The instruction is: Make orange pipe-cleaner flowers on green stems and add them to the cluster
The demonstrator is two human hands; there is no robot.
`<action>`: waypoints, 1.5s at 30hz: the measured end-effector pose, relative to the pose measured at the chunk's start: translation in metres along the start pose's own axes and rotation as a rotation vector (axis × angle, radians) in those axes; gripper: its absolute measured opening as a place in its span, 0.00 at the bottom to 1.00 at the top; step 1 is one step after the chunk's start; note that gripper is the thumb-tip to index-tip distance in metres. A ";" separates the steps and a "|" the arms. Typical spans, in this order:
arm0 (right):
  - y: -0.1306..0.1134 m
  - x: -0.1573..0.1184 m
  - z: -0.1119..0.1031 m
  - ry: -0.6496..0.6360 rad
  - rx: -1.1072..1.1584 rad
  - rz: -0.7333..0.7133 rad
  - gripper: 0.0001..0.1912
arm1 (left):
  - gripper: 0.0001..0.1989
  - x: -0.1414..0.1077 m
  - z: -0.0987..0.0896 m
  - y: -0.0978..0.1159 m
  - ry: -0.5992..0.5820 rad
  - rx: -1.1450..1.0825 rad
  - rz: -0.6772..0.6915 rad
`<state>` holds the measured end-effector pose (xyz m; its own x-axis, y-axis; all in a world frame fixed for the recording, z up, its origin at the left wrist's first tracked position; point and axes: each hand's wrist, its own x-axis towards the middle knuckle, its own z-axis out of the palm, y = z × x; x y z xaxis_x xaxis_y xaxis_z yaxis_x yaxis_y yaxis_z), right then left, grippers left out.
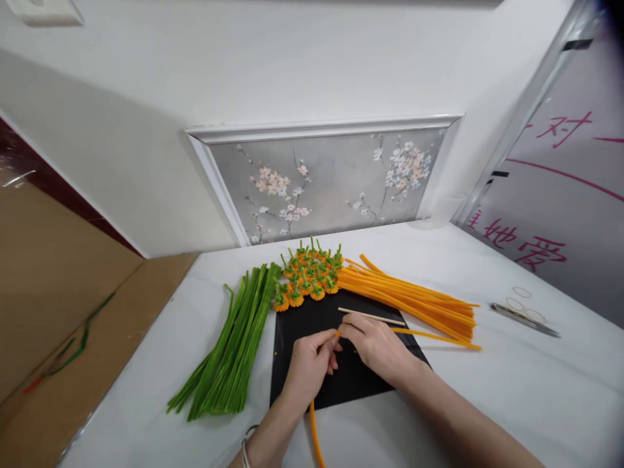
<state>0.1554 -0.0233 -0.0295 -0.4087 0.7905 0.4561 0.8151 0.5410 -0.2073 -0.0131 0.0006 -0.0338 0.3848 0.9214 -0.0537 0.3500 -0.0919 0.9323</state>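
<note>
My left hand (308, 364) and my right hand (377, 341) meet over a black mat (297, 338), fingertips pinched together on an orange pipe cleaner (315, 437). A bit of orange shows between the fingertips; one length hangs below my left wrist, and another stretches right from behind my right hand. The fingers hide how the pieces join. Just beyond my right hand lies a thin wooden stick (370, 316). Several small orange pumpkin shapes (296, 298) with green stems crowd the mat's far edge. Left of the mat is a bundle of green pipe cleaners (238, 351).
A thick bundle of orange pipe cleaners (414, 296) lies to the right on the white table (487, 403). Farther right are metal scissors or snips (524, 319) and thin rubber bands (521, 292). Cardboard (63, 292) borders the left side; a wall with a floral panel (326, 182) stands behind.
</note>
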 end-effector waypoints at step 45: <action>-0.003 -0.001 -0.011 0.189 0.227 0.037 0.15 | 0.13 -0.003 -0.015 0.019 -0.040 -0.496 -0.181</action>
<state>0.1579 -0.0285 -0.0195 -0.2791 0.7550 0.5933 0.7069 0.5798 -0.4052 -0.0208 0.0014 -0.0101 0.3918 0.8899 -0.2337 -0.0285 0.2657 0.9636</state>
